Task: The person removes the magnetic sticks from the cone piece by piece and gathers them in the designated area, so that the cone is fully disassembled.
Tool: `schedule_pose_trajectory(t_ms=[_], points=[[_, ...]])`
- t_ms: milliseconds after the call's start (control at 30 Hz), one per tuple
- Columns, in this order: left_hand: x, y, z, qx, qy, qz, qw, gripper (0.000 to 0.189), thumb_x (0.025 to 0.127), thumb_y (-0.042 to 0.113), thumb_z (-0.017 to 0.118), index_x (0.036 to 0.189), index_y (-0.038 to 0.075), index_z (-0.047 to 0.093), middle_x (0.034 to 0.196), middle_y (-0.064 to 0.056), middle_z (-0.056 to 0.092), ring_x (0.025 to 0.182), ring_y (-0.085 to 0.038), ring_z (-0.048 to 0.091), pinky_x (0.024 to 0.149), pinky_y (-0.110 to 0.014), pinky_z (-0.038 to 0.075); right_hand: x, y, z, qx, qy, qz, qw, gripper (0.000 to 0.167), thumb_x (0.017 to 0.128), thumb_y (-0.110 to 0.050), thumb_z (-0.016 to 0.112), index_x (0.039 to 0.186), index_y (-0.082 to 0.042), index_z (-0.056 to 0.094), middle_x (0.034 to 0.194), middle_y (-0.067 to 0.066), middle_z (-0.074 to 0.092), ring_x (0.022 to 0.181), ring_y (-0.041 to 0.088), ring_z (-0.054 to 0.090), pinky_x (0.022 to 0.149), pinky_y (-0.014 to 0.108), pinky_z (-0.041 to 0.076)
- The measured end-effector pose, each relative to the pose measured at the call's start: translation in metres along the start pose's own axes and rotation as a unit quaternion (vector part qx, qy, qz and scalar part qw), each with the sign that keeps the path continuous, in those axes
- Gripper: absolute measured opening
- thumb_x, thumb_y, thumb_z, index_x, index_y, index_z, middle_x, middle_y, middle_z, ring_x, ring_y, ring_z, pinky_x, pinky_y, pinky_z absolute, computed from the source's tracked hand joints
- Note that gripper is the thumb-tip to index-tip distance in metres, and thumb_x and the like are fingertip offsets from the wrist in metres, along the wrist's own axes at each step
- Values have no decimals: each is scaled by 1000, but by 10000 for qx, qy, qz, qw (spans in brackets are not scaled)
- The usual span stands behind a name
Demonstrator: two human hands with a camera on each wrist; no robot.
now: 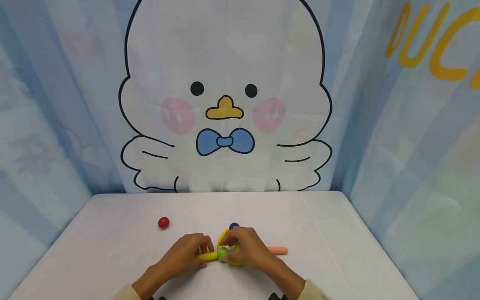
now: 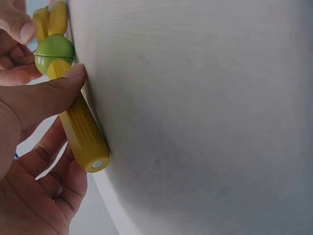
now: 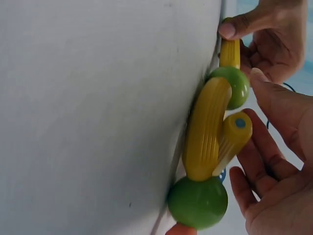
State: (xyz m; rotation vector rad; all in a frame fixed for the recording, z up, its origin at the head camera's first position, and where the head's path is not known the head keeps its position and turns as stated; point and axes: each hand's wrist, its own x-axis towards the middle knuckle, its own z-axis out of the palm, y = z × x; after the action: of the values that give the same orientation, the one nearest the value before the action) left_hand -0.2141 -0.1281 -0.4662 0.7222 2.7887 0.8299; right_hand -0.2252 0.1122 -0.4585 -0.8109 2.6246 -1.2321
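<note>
My left hand (image 1: 189, 248) grips a straight yellow stick (image 2: 84, 132), thumb on the near side and fingers behind it. At the stick's inner end sits a light green ball (image 2: 55, 53). My right hand (image 1: 249, 250) is close around that ball, its thumb tip right at the ball's edge and the other fingers loosely bent beside the yellow pieces. A curved yellow piece (image 3: 205, 129) runs from the light green ball towards a darker green ball (image 3: 198, 201). Another yellow stick (image 3: 234, 139) slants off beside it. An orange stick (image 1: 278, 250) extends to the right, partly hidden by my right hand.
A red ball (image 1: 163, 222) lies apart at the back left of the white table (image 1: 112, 233). A dark blue ball (image 1: 234, 225) shows just behind my right hand. A cloth printed with a duck (image 1: 225, 166) hangs beyond the far edge, with more cloth on both sides.
</note>
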Motion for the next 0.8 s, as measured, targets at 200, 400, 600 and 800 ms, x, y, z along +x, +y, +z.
schedule_pose_trajectory(t_ms=[200,400,600,800], points=[[0,0,0,1,11,66,10000,30,81,10,92,98,26,72,85,14,64,78,-4,55,77,-24,52,5,-3,8,-622,-73,-200,9978,26,77,-2,93,94,-18,81,96,-11,77,83,-2,65,76,17,54],[0,-1,-1,-81,-11,61,9999,31,80,7,92,92,28,72,84,16,64,80,-6,54,78,-26,50,6,-5,9,-663,-131,8,9977,24,78,-4,93,94,-19,82,95,-13,76,83,-2,65,76,16,54],[-4,-4,-8,-137,89,63,9998,31,79,8,93,89,30,73,83,17,64,83,-7,55,79,-28,49,6,-4,9,-568,-153,67,9982,24,79,-4,93,95,-19,82,94,-15,75,83,-3,66,77,17,54],[-13,-15,-19,-17,276,-248,9993,31,79,9,93,93,29,74,85,14,64,80,-8,56,75,-23,50,5,-3,9,-611,-126,81,9980,25,79,-4,93,94,-21,82,92,-16,74,83,-4,65,78,17,54]])
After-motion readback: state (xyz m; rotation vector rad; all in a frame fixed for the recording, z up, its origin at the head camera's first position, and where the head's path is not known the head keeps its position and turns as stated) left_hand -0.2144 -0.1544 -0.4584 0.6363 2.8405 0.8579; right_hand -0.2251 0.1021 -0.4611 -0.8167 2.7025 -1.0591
